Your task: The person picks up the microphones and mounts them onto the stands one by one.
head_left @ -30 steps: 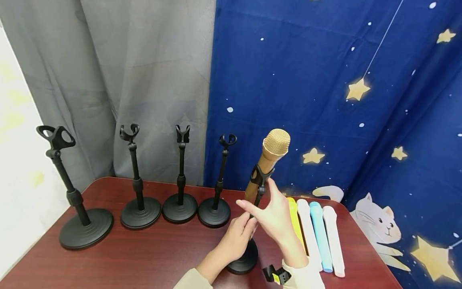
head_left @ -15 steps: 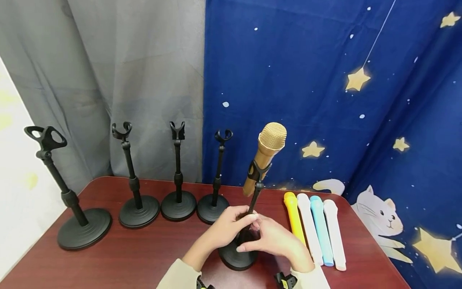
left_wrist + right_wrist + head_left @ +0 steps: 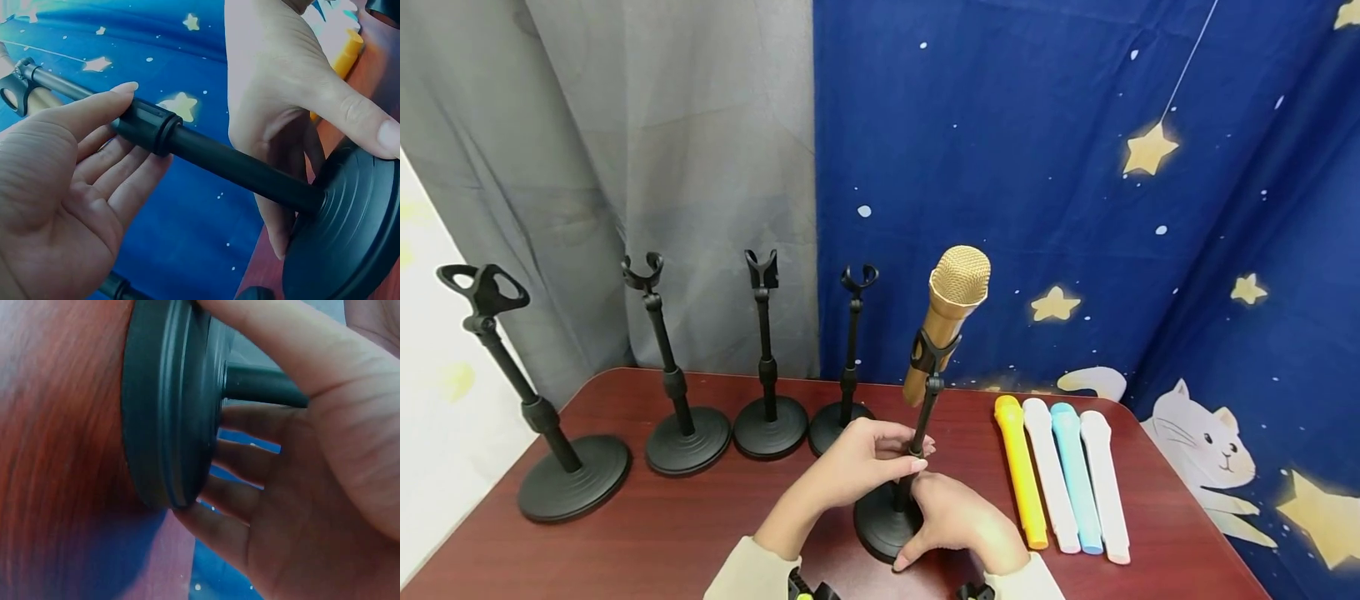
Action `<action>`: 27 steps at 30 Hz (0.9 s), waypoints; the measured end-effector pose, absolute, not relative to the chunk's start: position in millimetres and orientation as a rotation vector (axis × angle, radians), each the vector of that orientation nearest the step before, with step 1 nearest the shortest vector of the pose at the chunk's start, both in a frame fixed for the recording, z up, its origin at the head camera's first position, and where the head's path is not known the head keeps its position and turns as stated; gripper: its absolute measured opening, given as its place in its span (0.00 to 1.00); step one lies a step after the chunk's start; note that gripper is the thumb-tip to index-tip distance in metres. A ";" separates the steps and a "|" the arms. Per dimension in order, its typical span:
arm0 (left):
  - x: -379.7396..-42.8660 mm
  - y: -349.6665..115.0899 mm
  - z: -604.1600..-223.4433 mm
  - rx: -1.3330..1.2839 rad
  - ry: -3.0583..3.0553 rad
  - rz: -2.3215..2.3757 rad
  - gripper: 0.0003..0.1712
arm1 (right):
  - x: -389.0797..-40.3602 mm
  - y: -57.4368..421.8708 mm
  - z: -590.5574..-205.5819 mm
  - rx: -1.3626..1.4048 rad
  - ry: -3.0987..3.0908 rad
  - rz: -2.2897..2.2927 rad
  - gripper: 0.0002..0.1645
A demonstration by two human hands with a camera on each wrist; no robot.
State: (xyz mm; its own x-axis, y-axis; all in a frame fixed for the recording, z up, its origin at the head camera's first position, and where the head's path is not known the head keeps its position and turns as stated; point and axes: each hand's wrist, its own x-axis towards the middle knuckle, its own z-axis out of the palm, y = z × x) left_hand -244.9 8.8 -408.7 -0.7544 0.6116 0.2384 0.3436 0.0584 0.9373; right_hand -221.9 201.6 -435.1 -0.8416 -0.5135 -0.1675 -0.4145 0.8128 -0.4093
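A gold microphone [image 3: 958, 283] is tilted in the clip of a black desktop microphone stand [image 3: 882, 527]. My left hand [image 3: 853, 458] holds the stand's pole, and the left wrist view shows its thumb and fingers around the thick collar [image 3: 147, 125]. Lower down, my right hand [image 3: 958, 515] grips the round base [image 3: 169, 406], its thumb and fingers spread around the rim. In the right wrist view the base sits on the red-brown table [image 3: 62, 425], and the left hand is mostly out of sight.
Several black stands with bare clips, such as the leftmost stand [image 3: 574, 479], stand along the left and back. To the right lie a yellow microphone [image 3: 1021, 471], a blue microphone [image 3: 1077, 479] and two white ones. Curtains [image 3: 722, 167] hang behind the table.
My right hand has moved from near the clip down to the base. The left hand has shifted up to the pole's collar. The stand with the gold microphone appears slightly further left.
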 end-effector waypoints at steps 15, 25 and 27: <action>-247.7 9.9 -408.0 0.953 2.118 1.744 0.12 | -223.1 199.3 -441.4 -0.636 2.798 -0.505 0.59; -246.0 11.4 -406.3 0.938 2.157 1.765 0.12 | -222.5 199.1 -441.2 -0.622 2.786 -0.523 0.59; -245.5 11.4 -405.7 0.932 2.164 1.765 0.12 | -222.3 198.5 -440.9 -0.616 2.785 -0.521 0.59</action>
State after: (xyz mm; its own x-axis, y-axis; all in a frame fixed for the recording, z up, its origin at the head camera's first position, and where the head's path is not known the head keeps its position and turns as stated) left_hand -245.5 11.4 -405.7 -0.7821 0.5786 0.2313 0.3428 0.0896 0.9351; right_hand -222.3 198.5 -440.9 -0.8818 -0.4454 -0.1549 -0.3593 0.8473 -0.3912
